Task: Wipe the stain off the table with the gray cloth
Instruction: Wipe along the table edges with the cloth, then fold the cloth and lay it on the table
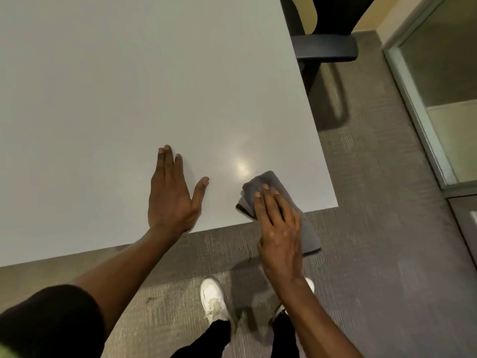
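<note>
Gray cloth [268,184], soft and limp, half off the surface [129,86] near edge; right hand [280,228] presses flat on it, left hand [171,192] spread, bracing.

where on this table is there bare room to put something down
Most of the table is bare: the whole stretch beyond and left of the left hand, out to the chair side. Only the near right corner is taken, where the right hand presses the gray cloth, which overhangs the edge.
</note>
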Available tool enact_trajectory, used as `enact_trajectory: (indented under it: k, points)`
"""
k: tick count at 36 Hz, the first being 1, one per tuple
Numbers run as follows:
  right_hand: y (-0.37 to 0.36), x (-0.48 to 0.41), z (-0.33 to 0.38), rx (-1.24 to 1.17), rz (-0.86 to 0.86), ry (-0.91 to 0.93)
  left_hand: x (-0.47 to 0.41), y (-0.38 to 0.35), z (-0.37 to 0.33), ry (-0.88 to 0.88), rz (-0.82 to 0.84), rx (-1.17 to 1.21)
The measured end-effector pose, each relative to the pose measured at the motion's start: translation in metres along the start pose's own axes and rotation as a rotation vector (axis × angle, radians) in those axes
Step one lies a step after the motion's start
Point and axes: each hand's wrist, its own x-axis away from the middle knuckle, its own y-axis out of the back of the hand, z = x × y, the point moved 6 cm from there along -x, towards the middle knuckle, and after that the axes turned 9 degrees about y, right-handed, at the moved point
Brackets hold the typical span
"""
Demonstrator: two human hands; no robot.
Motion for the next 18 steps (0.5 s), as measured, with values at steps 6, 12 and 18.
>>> enact_trajectory:
  k: [6,12,18]
  points:
    - [0.028,-0.004,-0.071,0.072,-0.103,-0.211,-0.003,-0.001,0.000,-0.003,0.022,-0.030]
    - [0.027,-0.004,-0.059,0.037,-0.128,-0.279,-0.004,-0.001,0.000,-0.006,0.043,-0.042]
    - [0.018,0.007,-0.022,-0.064,-0.055,-0.199,-0.003,-0.003,-0.002,0.000,0.133,-0.075]
